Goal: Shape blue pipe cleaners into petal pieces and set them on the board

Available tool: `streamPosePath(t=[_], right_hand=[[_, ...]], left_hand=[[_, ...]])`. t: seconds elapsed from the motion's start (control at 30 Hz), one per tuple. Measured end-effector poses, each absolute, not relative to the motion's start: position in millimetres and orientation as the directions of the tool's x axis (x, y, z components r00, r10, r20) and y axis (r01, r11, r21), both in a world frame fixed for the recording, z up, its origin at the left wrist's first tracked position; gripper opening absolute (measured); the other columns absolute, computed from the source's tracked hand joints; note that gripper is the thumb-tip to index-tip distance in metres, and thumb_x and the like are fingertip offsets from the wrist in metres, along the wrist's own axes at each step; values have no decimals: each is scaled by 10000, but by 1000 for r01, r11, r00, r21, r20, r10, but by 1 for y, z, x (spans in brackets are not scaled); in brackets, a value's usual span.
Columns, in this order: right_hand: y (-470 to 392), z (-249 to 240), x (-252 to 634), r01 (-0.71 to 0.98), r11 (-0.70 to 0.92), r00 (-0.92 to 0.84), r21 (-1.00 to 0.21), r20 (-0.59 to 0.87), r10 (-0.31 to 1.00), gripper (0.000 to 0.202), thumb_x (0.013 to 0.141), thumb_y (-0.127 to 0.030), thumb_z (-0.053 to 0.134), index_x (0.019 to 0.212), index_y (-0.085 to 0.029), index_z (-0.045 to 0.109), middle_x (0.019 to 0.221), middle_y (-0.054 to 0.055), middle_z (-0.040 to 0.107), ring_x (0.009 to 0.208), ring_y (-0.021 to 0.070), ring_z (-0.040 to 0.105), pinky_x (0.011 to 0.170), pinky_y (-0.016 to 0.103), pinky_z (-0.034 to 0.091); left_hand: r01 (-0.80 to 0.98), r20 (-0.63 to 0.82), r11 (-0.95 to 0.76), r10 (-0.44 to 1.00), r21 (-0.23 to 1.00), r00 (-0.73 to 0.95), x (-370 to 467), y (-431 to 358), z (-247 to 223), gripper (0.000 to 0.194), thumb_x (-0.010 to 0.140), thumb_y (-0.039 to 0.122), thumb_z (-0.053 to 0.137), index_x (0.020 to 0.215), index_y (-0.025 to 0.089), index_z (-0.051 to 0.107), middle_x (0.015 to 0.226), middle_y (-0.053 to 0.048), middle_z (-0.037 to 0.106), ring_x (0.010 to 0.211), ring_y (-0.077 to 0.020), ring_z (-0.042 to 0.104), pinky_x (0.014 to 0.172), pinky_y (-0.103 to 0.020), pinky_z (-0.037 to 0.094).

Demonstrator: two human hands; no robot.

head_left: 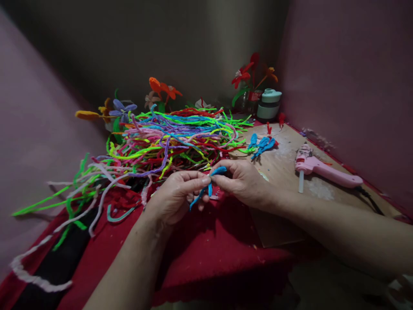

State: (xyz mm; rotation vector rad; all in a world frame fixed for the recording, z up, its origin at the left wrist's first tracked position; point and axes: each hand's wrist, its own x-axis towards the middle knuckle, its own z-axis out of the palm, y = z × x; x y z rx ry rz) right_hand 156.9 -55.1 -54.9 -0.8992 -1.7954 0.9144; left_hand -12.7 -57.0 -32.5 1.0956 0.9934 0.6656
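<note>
Between my two hands is a blue pipe cleaner (219, 170), bent into a small shape with loose ends hanging down. My left hand (180, 191) pinches it between thumb and fingers from the left. From the other side my right hand (240, 180) grips it, its thumb and forefinger closed near the upper blue end. The fingertips of both hands nearly meet and hide part of the blue piece. Several shaped blue pipe-cleaner pieces (264, 146) lie on the board beyond my right hand.
A large heap of coloured pipe cleaners (180, 137) spreads behind my hands on the red cloth (206, 254). To the right, a pink glue gun (332, 171) lies on the wooden board (284, 181). Pipe-cleaner flowers (241, 75) and a lidded container (269, 104) stand at the back.
</note>
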Motion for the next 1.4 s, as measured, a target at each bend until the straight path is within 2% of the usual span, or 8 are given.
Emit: streamPosePath(t=[0.37,0.5,0.6,0.7,0.9,1.03,1.2,1.4], right_hand=[[-62,-49,156,344,501,-300,-794,412,860,130,754,-132,502,723,-118,628,616,-7,560,566,78,470,555,211,367],[-58,-51,154,199,250,-224,-948,204,953,113,716,-143,523,606,-140,548,504,-37,481,459,67,415,455,207,327],[-54,-52,151,-162,-131,-272,-978,-83,959,144,678,-151,543,549,-153,479,471,-42,466,383,63,387,369,202,296],[-52,-53,148,-355,-299,-342,-886,-175,923,95,643,-139,562,575,-145,496,516,-27,512,395,70,419,356,201,316],[-52,-47,155,-123,66,-307,-990,101,946,17,678,-131,565,667,-124,575,488,-47,497,426,67,425,434,208,342],[-52,-44,162,-21,136,-443,-990,131,887,39,715,-143,569,716,-121,601,512,-58,498,442,45,414,447,186,316],[-54,-43,164,-132,147,-593,-980,197,780,78,758,-158,553,817,-130,597,640,-16,603,588,82,549,579,213,412],[-53,-40,164,73,410,-486,-909,327,811,73,732,-108,540,760,-112,608,616,-29,561,562,60,475,553,190,380]], left_hand=[[403,-72,-69,943,913,325,-10,-64,-33,158,759,289,577,696,145,562,552,41,506,443,-43,399,433,-177,308],[772,432,-549,810,319,397,-3,-67,-44,98,784,183,493,743,143,573,670,-19,579,602,-116,520,557,-233,371],[820,600,-527,589,-223,542,4,-71,-49,160,807,150,452,683,155,553,636,-37,549,590,-151,501,523,-271,322],[800,653,-463,477,-381,588,10,-75,-51,162,808,141,460,673,166,546,605,-30,522,561,-161,472,504,-286,299],[741,619,-608,706,283,343,2,-70,-39,132,806,195,493,744,143,598,782,-57,604,749,-152,566,679,-256,430],[408,88,-174,971,896,220,-14,-60,-28,228,798,343,538,777,152,661,802,-48,665,752,-159,605,690,-261,457],[139,-319,291,776,947,545,-25,-54,-30,376,805,418,507,702,93,666,624,-92,663,534,-150,602,553,-260,464],[252,-282,158,751,955,597,-20,-61,-25,300,829,370,474,778,127,643,608,-65,655,479,-119,567,521,-229,436]])
